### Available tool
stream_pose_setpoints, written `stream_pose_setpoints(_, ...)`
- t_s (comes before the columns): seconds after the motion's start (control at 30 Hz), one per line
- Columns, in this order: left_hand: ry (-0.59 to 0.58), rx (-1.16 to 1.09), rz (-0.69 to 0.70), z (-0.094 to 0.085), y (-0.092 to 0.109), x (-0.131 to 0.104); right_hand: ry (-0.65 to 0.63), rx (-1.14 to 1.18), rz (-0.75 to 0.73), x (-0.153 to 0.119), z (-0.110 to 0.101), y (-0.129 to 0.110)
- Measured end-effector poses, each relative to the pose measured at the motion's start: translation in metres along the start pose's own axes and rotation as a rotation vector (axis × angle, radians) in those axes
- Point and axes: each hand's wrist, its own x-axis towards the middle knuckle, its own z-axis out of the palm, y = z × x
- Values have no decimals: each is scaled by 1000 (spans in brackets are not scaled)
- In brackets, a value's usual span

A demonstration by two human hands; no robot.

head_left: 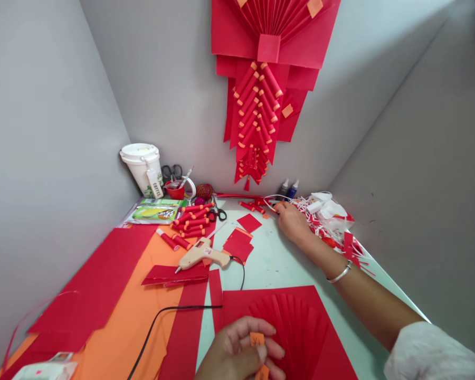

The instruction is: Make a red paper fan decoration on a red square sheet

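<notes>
My left hand (pixel 237 352) is closed at the bottom centre. Between its thumb and fingers is a small orange paper piece (pixel 257 339) with dark marks on it. Beneath that hand lies a red card (pixel 306 303) bearing a pleated red paper fan (pixel 288 322). At the back right, my right hand (pixel 292 222) reaches to the left edge of a heap of paper scraps (pixel 320 211). Its fingers are drawn together, and their tips are partly hidden, so what they grip is unclear. A thin white loop (pixel 268 202) curves beside the fingertips.
A hot glue gun (pixel 201 254) lies mid-table, its black cable (pixel 170 310) trailing forward. Behind it are red paper rolls (pixel 192 221) and scissors (pixel 217 213). Red squares (pixel 239 244) lie nearby. A white cup (pixel 142 166) and glue bottles (pixel 292 190) stand at the back. Red paper decoration (pixel 269 47) hangs above.
</notes>
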Motion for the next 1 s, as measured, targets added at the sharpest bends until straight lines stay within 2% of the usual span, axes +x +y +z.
stream_pose_setpoints(0.13,-10,-22,12,0,-1,1,-39,-30,-94,0,9,-14)
stream_pose_setpoints(0.4,-8,-52,43,6,8,-7,-112,-64,-110,14,16,-26)
stream_pose_setpoints(0.53,17,-59,67,11,10,-11,-130,-36,-84,16,12,-30)
stream_pose_setpoints(0.67,77,-53,118,13,11,-14,-74,45,-51,6,-7,-31)
stream_pose_setpoints(0.8,172,-43,176,16,17,-18,-1,189,-73,-35,-40,-32)
stream_pose_setpoints(0.93,237,-73,199,22,22,-21,14,368,-185,-112,-67,-45)
stream_pose_setpoints(1.0,226,-98,187,26,21,-23,75,580,-279,-152,-71,-56)
